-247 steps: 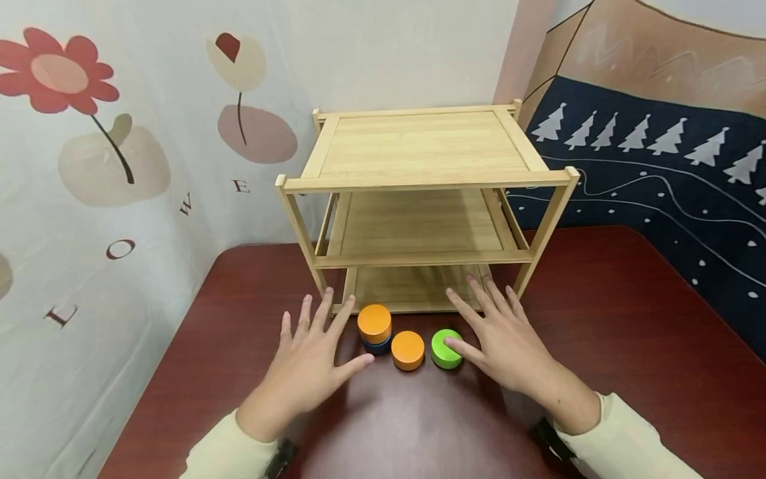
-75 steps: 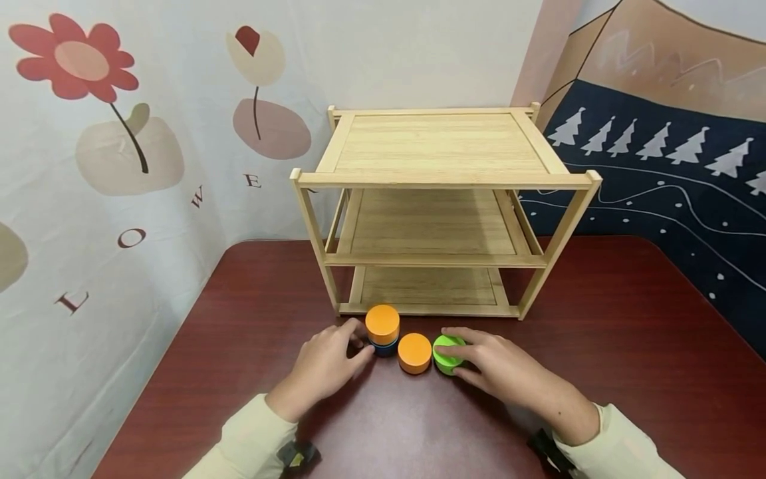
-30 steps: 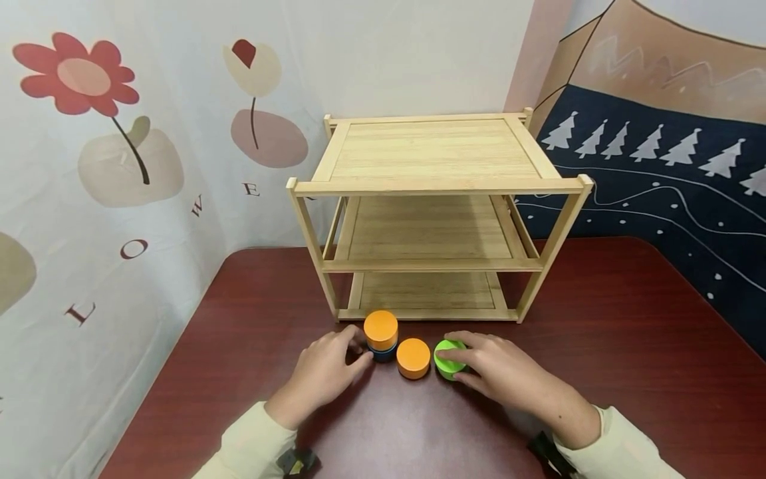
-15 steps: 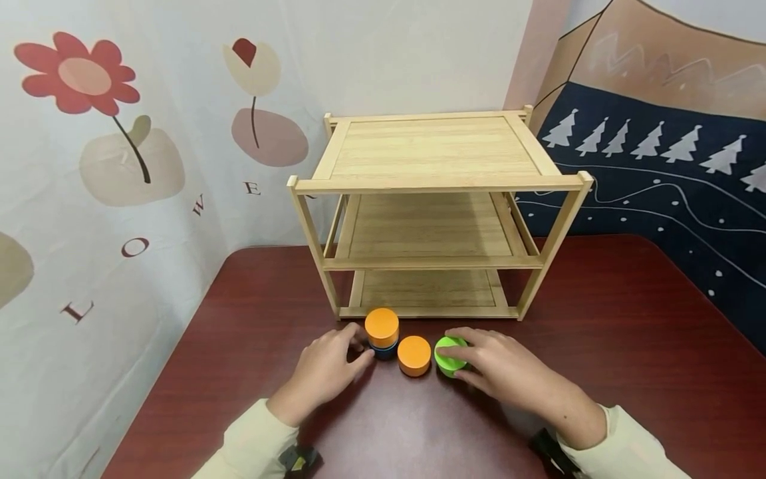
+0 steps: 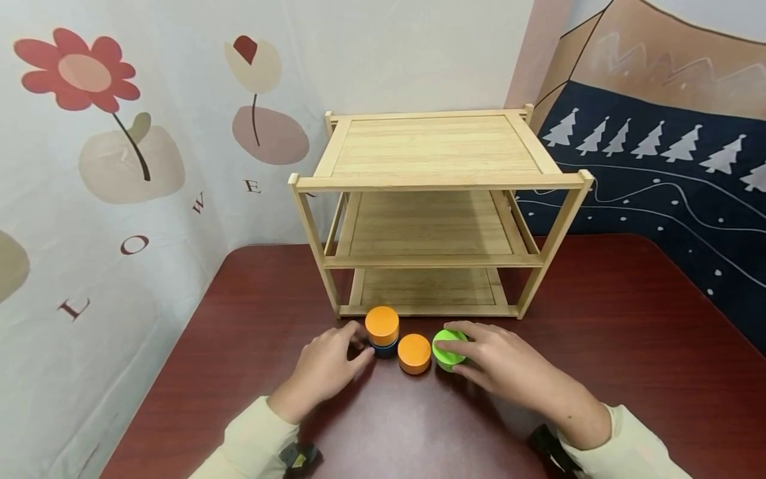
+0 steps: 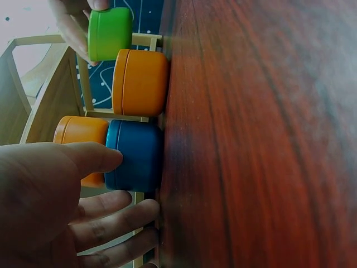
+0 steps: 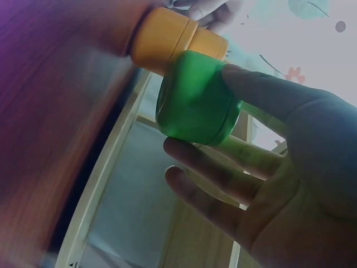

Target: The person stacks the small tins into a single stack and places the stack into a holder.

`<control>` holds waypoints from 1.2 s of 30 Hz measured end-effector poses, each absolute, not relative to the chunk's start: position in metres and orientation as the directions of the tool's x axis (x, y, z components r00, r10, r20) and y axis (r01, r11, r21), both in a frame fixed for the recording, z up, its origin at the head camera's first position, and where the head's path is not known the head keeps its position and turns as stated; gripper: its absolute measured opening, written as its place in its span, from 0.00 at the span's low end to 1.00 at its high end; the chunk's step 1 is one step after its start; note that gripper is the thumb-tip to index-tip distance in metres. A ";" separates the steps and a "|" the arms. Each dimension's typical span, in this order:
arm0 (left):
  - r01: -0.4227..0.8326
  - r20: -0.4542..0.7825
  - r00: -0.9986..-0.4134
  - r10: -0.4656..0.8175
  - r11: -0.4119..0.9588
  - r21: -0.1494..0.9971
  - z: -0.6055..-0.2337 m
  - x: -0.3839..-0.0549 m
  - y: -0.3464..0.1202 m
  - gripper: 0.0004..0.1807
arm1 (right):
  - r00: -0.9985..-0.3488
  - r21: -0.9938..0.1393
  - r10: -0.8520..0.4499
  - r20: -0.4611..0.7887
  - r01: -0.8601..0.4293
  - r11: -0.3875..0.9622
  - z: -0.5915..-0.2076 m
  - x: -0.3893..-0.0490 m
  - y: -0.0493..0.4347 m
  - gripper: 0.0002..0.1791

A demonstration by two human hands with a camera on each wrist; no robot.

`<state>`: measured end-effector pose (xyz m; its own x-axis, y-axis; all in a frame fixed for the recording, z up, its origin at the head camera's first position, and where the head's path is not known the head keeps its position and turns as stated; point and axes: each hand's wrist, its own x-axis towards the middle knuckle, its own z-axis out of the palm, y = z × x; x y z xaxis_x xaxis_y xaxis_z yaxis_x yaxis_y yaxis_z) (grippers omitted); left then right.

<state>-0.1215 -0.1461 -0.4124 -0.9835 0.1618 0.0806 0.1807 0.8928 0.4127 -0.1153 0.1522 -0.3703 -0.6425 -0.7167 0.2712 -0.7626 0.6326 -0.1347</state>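
My right hand point(image 5: 499, 359) pinches a small green round tin point(image 7: 192, 100) between thumb and fingers, held just off the table in the left wrist view. A lidded orange tin point(image 5: 414, 354) stands alone in the middle. Left of it, another orange tin point(image 5: 382, 324) is stacked on a dark blue tin point(image 6: 136, 156). My left hand point(image 5: 323, 369) is at this stack, its thumb and curled fingers around the blue tin's side. Contact of the left fingers behind the blue tin is partly hidden.
A three-tier wooden shelf point(image 5: 443, 183) stands right behind the tins, its bottom rail close to the stack. The reddish-brown table point(image 5: 239, 332) spreads to both sides. Printed cloth walls point(image 5: 179, 100) enclose the back and sides.
At first both hands were spread with straight fingers; then they closed in on the blue and green tins. In the last half second the green tin has risen slightly.
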 end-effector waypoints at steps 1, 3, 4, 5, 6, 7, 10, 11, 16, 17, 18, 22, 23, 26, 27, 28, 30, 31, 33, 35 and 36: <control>0.181 0.081 -0.984 0.162 0.893 0.411 -0.413 -0.122 -0.146 0.12 | -0.641 -0.136 -0.718 0.273 -0.764 0.631 -0.370 -0.115 0.152 0.21; 0.178 0.082 -0.984 0.159 0.895 0.410 -0.413 -0.122 -0.146 0.12 | -0.636 -0.140 -0.720 0.276 -0.768 0.625 -0.368 -0.115 0.151 0.21; 0.177 0.082 -0.984 0.157 0.895 0.409 -0.413 -0.122 -0.146 0.13 | -0.635 -0.141 -0.721 0.277 -0.769 0.623 -0.368 -0.114 0.150 0.21; 0.176 0.082 -0.984 0.156 0.896 0.407 -0.413 -0.122 -0.146 0.13 | -0.632 -0.141 -0.723 0.280 -0.771 0.620 -0.367 -0.114 0.150 0.21; 0.175 0.082 -0.984 0.155 0.897 0.407 -0.413 -0.122 -0.146 0.13 | -0.632 -0.144 -0.722 0.282 -0.772 0.619 -0.366 -0.114 0.149 0.21; 0.176 0.082 -0.984 0.156 0.897 0.407 -0.412 -0.122 -0.146 0.13 | -0.630 -0.147 -0.722 0.287 -0.774 0.616 -0.365 -0.114 0.148 0.21; 0.172 0.077 -0.985 0.153 0.898 0.405 -0.412 -0.122 -0.147 0.13 | -0.625 -0.154 -0.722 0.297 -0.778 0.610 -0.362 -0.116 0.145 0.20; 0.172 0.076 -0.985 0.155 0.898 0.404 -0.412 -0.122 -0.147 0.13 | -0.623 -0.155 -0.722 0.300 -0.779 0.607 -0.362 -0.116 0.144 0.20; 0.175 0.067 -0.985 0.161 0.898 0.404 -0.412 -0.122 -0.146 0.13 | -0.615 -0.149 -0.722 0.317 -0.784 0.603 -0.357 -0.117 0.140 0.21; 0.175 0.067 -0.985 0.161 0.898 0.405 -0.412 -0.122 -0.146 0.13 | -0.613 -0.148 -0.722 0.320 -0.785 0.601 -0.357 -0.117 0.139 0.21; 0.173 0.067 -0.985 0.160 0.897 0.406 -0.412 -0.122 -0.146 0.13 | -0.611 -0.147 -0.723 0.323 -0.786 0.600 -0.356 -0.117 0.138 0.21; 0.170 0.074 -0.985 0.153 0.898 0.406 -0.412 -0.122 -0.146 0.13 | -0.606 -0.146 -0.725 0.327 -0.790 0.595 -0.354 -0.118 0.136 0.21; 0.170 0.074 -0.986 0.152 0.898 0.406 -0.412 -0.122 -0.146 0.13 | -0.605 -0.147 -0.725 0.328 -0.791 0.593 -0.354 -0.119 0.135 0.21; 0.170 0.073 -0.985 0.154 0.897 0.408 -0.412 -0.122 -0.146 0.13 | -0.602 -0.155 -0.726 0.333 -0.794 0.588 -0.354 -0.120 0.133 0.21; 0.170 0.072 -0.985 0.154 0.896 0.410 -0.412 -0.122 -0.146 0.13 | -0.601 -0.157 -0.727 0.334 -0.796 0.585 -0.353 -0.121 0.132 0.21; 0.170 0.071 -0.985 0.155 0.895 0.412 -0.412 -0.122 -0.146 0.13 | -0.598 -0.160 -0.728 0.335 -0.797 0.582 -0.353 -0.121 0.131 0.21; 0.171 0.072 -0.985 0.155 0.894 0.415 -0.412 -0.122 -0.145 0.13 | -0.595 -0.164 -0.730 0.336 -0.800 0.577 -0.352 -0.122 0.129 0.21; 0.171 0.073 -0.985 0.155 0.893 0.417 -0.412 -0.122 -0.145 0.13 | -0.594 -0.164 -0.730 0.337 -0.801 0.575 -0.352 -0.122 0.128 0.21; 0.173 0.074 -0.985 0.156 0.892 0.418 -0.411 -0.122 -0.145 0.13 | -0.592 -0.167 -0.732 0.338 -0.803 0.572 -0.351 -0.123 0.126 0.21; 0.173 0.073 -0.985 0.157 0.892 0.418 -0.411 -0.122 -0.146 0.13 | -0.592 -0.172 -0.732 0.338 -0.803 0.570 -0.350 -0.123 0.124 0.21; 0.173 0.072 -0.985 0.157 0.892 0.418 -0.411 -0.121 -0.146 0.13 | -0.592 -0.174 -0.732 0.338 -0.804 0.569 -0.350 -0.124 0.123 0.21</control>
<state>-0.1215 -0.1458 -0.4109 -0.9850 0.1571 0.0717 0.1726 0.8919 0.4181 -0.1237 0.1235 -0.3501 -0.5917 -0.7320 0.3379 -0.8035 0.5693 -0.1738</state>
